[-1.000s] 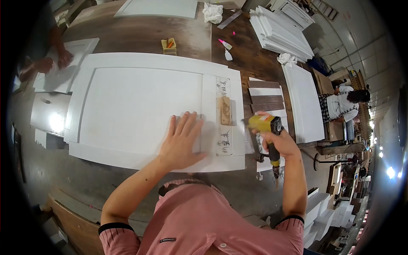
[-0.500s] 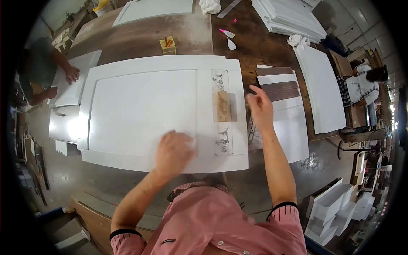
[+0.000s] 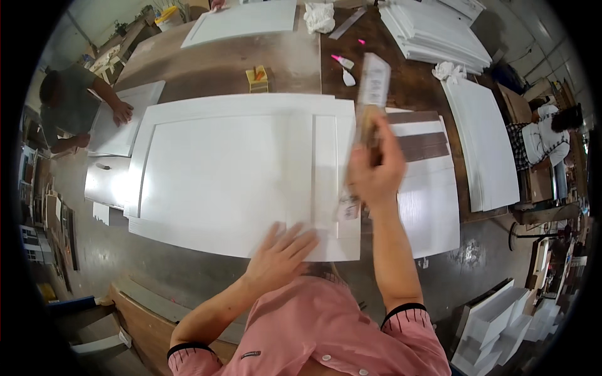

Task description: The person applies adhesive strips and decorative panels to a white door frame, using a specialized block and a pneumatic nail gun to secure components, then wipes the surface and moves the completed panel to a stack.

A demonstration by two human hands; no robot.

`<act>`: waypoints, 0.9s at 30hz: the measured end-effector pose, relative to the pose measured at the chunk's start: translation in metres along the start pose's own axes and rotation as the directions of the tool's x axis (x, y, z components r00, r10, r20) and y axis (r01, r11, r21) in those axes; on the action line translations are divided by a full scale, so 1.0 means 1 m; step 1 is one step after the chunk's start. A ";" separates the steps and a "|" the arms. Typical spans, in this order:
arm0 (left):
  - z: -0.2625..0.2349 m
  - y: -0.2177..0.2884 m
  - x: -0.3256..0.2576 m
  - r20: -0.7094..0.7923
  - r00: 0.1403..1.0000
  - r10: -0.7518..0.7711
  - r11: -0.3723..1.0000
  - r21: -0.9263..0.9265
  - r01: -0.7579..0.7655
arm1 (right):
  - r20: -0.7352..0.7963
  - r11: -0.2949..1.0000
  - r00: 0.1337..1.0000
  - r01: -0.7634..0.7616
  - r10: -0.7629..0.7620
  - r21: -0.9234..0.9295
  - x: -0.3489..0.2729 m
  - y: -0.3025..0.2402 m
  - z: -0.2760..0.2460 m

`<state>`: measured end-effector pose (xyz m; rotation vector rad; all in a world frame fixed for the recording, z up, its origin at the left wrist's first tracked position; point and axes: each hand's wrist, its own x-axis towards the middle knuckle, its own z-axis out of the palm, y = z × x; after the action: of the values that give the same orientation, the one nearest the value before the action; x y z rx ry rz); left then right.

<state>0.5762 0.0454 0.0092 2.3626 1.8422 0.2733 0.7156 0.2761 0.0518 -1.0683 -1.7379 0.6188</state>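
A large white framed panel (image 3: 219, 175), like a cabinet door, lies across the table in front of me. My left hand (image 3: 282, 255) is open, its fingers spread over the panel's near edge. Over the panel's right end, my right hand (image 3: 384, 168) is closed around the wooden block (image 3: 372, 115) on a long see-through plate (image 3: 376, 78). Handwriting marks the plate, which is raised and tilted, and slightly blurred. Where the plate was, a narrow recessed section of the panel now shows. My fingers hide part of the block.
Brown-and-white boards (image 3: 421, 145) lie right of the panel. Beyond it are a yellow holder (image 3: 257, 80), small glue bottles (image 3: 348, 77) and crumpled white paper (image 3: 320, 17). Stacked white panels (image 3: 433, 41) stand far right. A co-worker (image 3: 75, 106) handles a panel at left; another person (image 3: 545, 135) is at right.
My right hand has taken hold of the wooden block and lifted the see-through plate off the panel, to the right. My left hand has moved slightly right and down, fingers spreading.
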 end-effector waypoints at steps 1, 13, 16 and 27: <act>0.002 -0.004 -0.009 0.010 0.999 -0.045 0.999 -0.006 0.045 | -0.014 0.998 1.000 0.023 -0.024 -0.054 0.007 0.024 -0.011; -0.013 -0.084 -0.099 -0.421 0.900 -0.117 0.953 0.207 0.221 | 0.346 0.898 0.920 -0.015 0.185 -0.440 -0.067 0.165 -0.012; -0.069 -0.093 -0.102 -0.492 0.870 0.012 0.947 0.286 0.149 | 0.354 0.953 0.922 0.235 -0.155 -0.194 -0.055 0.117 -0.024; -0.029 -0.325 -0.051 -0.613 0.181 -0.769 0.639 -0.751 0.168 | 0.260 0.506 0.965 -0.203 -0.042 0.838 0.004 -0.087 0.075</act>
<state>0.2502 0.0757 -0.0353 0.9571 2.2848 2.0762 0.6137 0.2423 0.0919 -0.3321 -1.2561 1.5464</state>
